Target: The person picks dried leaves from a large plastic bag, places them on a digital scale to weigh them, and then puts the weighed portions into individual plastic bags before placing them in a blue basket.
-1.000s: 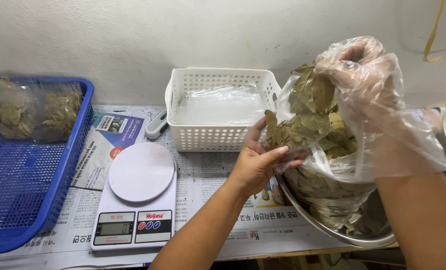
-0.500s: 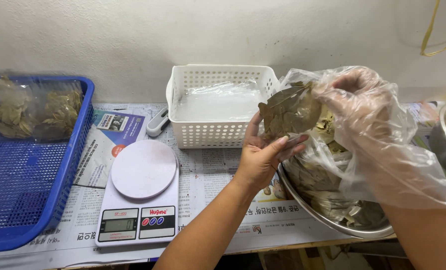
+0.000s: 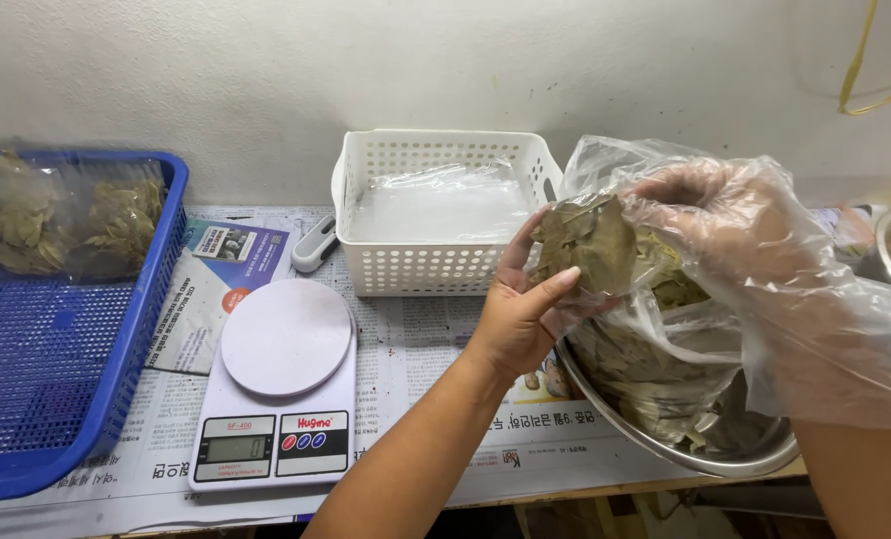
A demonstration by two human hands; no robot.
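Note:
My bare left hand [image 3: 520, 314] holds up a clear plastic bag [image 3: 615, 170] with dried brown leaves [image 3: 585, 240] inside it. My right hand [image 3: 725, 215] wears a loose clear plastic glove and grips the bag's top from the right, fingers pressed on the leaves. Both hands hover above a steel bowl [image 3: 705, 454] full of more dried leaves at the table's right edge.
A white kitchen scale [image 3: 281, 399] stands left of my hand on newspaper. Behind it sits a white perforated basket [image 3: 436, 265] with clear bags inside. A blue basket [image 3: 56, 379] at the far left holds bagged leaves [image 3: 66, 215]. A wall rises close behind.
My hands and the bag have come down and to the left, from high over the bowl to just above its rim. The leaves now sit bunched in the bag between both hands.

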